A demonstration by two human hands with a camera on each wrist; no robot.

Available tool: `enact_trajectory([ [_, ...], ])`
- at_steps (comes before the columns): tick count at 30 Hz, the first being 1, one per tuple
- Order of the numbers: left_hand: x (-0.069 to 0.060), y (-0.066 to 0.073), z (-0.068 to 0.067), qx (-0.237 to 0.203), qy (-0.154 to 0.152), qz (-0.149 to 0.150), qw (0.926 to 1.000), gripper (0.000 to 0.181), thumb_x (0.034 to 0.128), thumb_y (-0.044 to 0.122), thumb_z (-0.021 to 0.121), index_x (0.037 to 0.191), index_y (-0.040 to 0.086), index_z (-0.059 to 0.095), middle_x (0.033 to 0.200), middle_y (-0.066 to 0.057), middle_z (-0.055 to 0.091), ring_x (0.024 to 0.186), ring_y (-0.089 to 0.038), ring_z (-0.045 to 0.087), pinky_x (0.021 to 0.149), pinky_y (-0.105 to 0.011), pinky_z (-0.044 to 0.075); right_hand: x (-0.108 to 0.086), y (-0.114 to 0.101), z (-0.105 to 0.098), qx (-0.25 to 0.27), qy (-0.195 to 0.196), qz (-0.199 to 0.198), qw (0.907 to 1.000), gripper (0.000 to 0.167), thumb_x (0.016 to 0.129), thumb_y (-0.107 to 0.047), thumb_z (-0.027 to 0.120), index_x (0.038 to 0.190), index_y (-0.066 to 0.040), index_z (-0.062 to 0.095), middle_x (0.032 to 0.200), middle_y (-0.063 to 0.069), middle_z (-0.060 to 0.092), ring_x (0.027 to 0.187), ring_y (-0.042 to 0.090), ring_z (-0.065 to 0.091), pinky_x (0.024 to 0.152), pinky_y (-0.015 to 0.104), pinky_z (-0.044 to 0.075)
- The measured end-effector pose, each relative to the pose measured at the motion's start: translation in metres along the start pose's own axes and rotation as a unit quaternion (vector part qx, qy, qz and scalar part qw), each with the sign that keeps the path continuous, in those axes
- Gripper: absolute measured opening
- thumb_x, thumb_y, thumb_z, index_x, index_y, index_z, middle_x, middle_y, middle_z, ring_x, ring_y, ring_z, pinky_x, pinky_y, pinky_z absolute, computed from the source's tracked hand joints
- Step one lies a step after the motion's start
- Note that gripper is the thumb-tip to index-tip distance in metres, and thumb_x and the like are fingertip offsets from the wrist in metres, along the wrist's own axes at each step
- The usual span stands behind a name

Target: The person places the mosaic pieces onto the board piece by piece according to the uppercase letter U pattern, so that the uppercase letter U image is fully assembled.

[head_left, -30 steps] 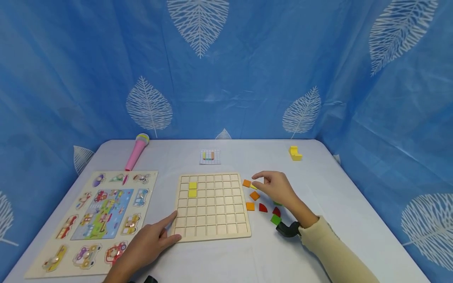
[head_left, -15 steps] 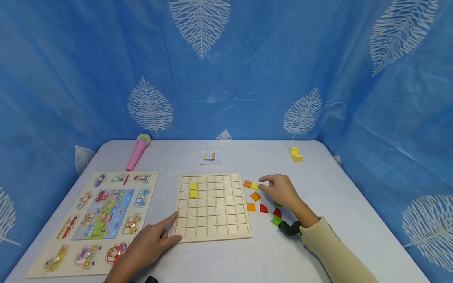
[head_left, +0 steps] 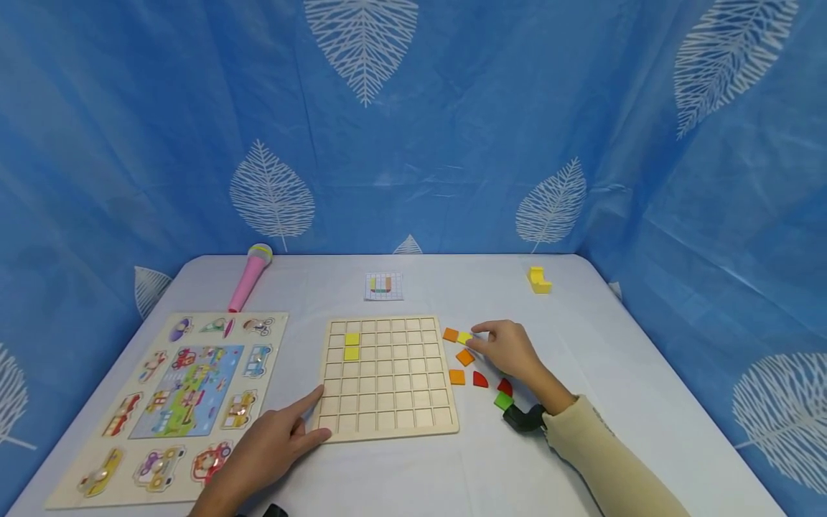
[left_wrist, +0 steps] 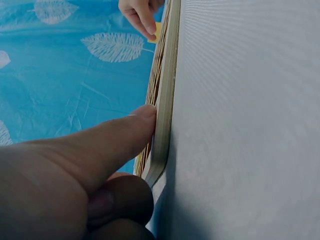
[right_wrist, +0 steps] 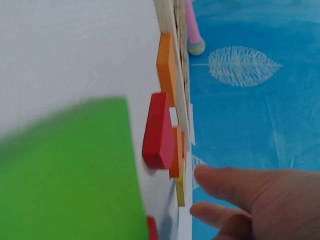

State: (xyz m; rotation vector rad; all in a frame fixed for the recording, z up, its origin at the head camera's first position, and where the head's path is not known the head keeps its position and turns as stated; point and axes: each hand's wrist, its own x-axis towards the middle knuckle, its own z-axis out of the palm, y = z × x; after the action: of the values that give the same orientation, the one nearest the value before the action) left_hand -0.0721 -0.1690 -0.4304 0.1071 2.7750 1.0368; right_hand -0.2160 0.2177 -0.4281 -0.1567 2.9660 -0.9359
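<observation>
My left hand [head_left: 274, 439] rests at the near-left corner of a light wooden grid board [head_left: 394, 395], thumb and forefinger extended against its edge. In the left wrist view the thumb [left_wrist: 132, 132] presses on the board's corner. Two yellow square tiles [head_left: 352, 346] sit in the board's upper-left cells. Right of the board, my right hand [head_left: 506, 348] reaches to a loose yellow tile [head_left: 464, 337]. In the right wrist view its thumb and forefinger stand apart, close to that yellow tile [right_wrist: 181, 187] without gripping it.
Orange squares [head_left: 457, 377], red quarter-circles [head_left: 480, 379] and a green tile [head_left: 504, 401] lie around the right hand. A patterned card [head_left: 384, 286] lies behind the board. Leftward are a vehicle puzzle [head_left: 274, 337] and a pink microphone [head_left: 248, 283]; a yellow block [head_left: 539, 281] sits back right.
My right hand drew back rightward from over the yellow tile, then its fingertips came slightly back toward the tile. The left hand and the board have stayed put.
</observation>
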Motion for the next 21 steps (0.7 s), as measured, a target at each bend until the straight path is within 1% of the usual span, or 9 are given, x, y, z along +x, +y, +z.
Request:
enact_trajectory([
  [6,0.0001,0.0005,-0.0003,0.000,-0.002,-0.002,1.0000,0.071,0.0898,0.043,0.077,0.151,0.016,0.053,0.061,0.007,0.049,0.049,-0.008,0.039,0.050,-0.026,0.033,0.0001,0.0027,0.0028,0.014,0.007,-0.011,0.9998,0.033,0.089,-0.029,0.080,0.115,-0.009,0.078,0.057,0.002,0.044,0.048,0.021,0.043,0.047,0.027,0.031],
  [14,-0.0002,0.0016,-0.0012,0.003,-0.004,-0.003,1.0000,0.070,0.0899,0.041,0.077,0.151,0.015,0.053,0.061,0.007,0.049,0.050,-0.008,0.039,0.050,-0.026,0.032,0.0007,0.0042,0.0055,0.007,0.005,-0.011,0.9999,0.031,0.090,-0.029,0.079,0.114,-0.010,0.077,0.057,0.002,0.046,0.046,0.020,0.045,0.045,0.027,0.034],
  [21,0.0001,0.0018,-0.0009,0.003,-0.003,-0.007,1.0000,0.071,0.0898,0.042,0.077,0.151,0.016,0.054,0.061,0.007,0.049,0.050,-0.009,0.040,0.050,-0.027,0.032,0.0000,0.0034,0.0063,0.000,0.011,-0.014,0.9998,0.032,0.090,-0.030,0.080,0.113,-0.009,0.077,0.057,0.001,0.046,0.048,0.019,0.045,0.047,0.027,0.034],
])
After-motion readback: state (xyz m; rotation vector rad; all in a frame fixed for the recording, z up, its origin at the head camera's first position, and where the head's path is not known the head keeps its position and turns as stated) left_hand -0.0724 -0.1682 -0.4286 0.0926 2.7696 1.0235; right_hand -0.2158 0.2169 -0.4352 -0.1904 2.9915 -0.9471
